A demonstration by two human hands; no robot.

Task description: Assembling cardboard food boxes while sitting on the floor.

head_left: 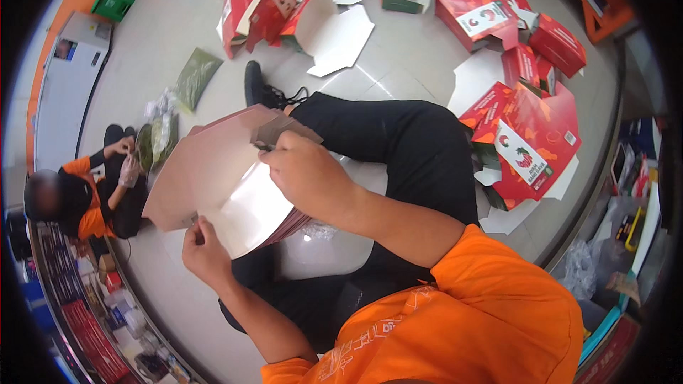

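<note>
Both hands' grips are closed on the pale, part-folded carton [249, 203], which lies above the seated person's crossed legs [420, 142]: the left hand [206, 250] pinches its near left edge, and the right hand [309, 171] a small greyish flap [267, 129] at its far right. If the hands pull unevenly, the carton could crease askew; a hard tug might tear the flap. The layered board edges [292, 225] just beneath could slide toward the floor [171, 281] if a knee tilts.

The right hand covers part of the flap's corner, and some of its fingertips are hidden. Glare washes out the carton's inside, and how many layers lie below cannot be told. The red cartons [284, 14] far off overlap, some cut off by the far edge; what fills the green bag [198, 78] at far left is unclear.
</note>
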